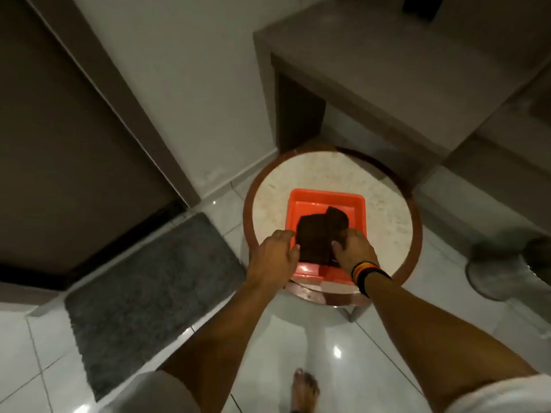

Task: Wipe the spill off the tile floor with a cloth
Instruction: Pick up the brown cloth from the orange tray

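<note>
A dark brown folded cloth [317,234] lies in an orange square tub [328,196] on a small round table [384,216] with a pale stone top. My left hand [275,256] touches the cloth's left edge with its fingers curled, at the tub's near left corner. My right hand [354,251], with a striped wristband, grips the cloth's right edge between thumb and fingers. Glossy white tile floor [322,341] spreads below the table. No spill can be made out on the tiles.
A grey doormat [143,296] lies at the left in front of a dark door [59,150]. A brown desk [387,70] stands behind the round table. A fan base [501,269] sits at the right. My bare foot [304,389] is on the tiles below.
</note>
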`<move>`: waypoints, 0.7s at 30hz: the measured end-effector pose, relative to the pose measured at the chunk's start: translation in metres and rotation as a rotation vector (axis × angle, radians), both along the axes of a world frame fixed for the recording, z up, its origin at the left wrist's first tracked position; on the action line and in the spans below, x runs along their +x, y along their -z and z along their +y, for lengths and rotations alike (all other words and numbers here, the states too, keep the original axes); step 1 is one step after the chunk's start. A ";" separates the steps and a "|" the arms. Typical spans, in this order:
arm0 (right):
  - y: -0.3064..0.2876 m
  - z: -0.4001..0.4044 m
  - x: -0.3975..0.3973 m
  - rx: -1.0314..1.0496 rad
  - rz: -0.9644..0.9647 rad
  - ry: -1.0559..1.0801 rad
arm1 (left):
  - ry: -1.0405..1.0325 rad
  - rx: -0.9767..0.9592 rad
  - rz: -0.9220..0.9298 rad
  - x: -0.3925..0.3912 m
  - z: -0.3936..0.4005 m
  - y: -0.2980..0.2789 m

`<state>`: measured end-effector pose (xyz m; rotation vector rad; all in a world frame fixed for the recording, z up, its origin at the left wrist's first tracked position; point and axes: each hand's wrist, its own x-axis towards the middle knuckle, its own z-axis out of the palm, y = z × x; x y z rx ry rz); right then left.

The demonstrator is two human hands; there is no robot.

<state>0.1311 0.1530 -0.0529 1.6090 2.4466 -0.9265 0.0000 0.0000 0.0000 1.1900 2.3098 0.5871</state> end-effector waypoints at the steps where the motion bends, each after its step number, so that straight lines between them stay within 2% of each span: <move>1: 0.016 0.010 -0.003 -0.038 0.013 0.034 | -0.042 -0.003 -0.056 0.000 0.016 0.018; 4: 0.056 0.036 -0.017 -0.149 -0.008 0.078 | -0.188 -0.107 -0.193 0.001 0.055 0.062; 7: 0.094 0.053 -0.031 -0.162 -0.009 0.136 | -0.323 -0.136 -0.309 0.003 0.088 0.105; 10: 0.119 0.061 -0.045 -0.066 -0.034 0.217 | -0.393 -0.176 -0.286 0.003 0.117 0.137; 13: 0.135 0.063 -0.054 0.047 -0.062 0.241 | -0.414 -0.208 -0.148 0.004 0.134 0.152; 16: 0.134 0.068 -0.062 -0.037 0.090 0.324 | -0.432 -0.193 -0.113 0.004 0.141 0.150; 18: 0.122 0.067 -0.065 -0.117 0.254 0.446 | -0.460 -0.127 -0.180 0.003 0.140 0.142; 21: 0.096 0.054 -0.063 -0.089 0.430 0.558 | -0.488 0.028 -0.278 0.006 0.119 0.121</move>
